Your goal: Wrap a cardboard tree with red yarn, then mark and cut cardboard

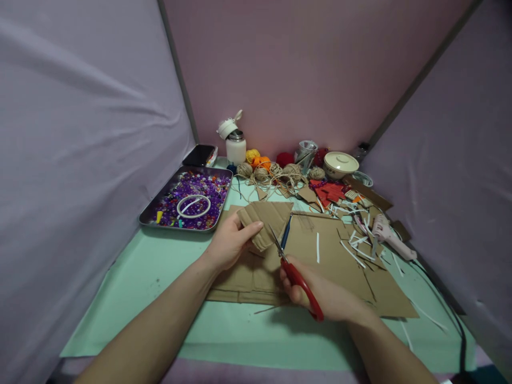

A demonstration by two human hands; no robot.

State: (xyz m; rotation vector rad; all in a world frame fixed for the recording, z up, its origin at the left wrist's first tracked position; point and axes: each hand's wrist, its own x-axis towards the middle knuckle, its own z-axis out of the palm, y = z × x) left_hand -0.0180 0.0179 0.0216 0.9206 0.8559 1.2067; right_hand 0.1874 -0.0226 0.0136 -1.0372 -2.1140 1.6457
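Observation:
My left hand (230, 240) pinches a small piece of brown cardboard (272, 216) between thumb and fingers, holding it up above the table. Red-handled scissors (298, 282) are in my right hand (308, 290), fingers wrapped round the handles. Their blades are parted and point up and left at the lower right edge of the held piece; whether they touch it I cannot tell. Behind the blades a dark blue pen-like tool (286, 233) lies on large flat cardboard sheets (332, 256). A white paper strip (318, 247) rests on these sheets to the right.
A metal tray (178, 228) of purple beads with a white ring stands at the left. Balls of twine (262, 174), a white bottle (236, 149) and a lidded bowl (340, 165) line the back. At right lie a corded glue gun (394, 240) and loose scraps.

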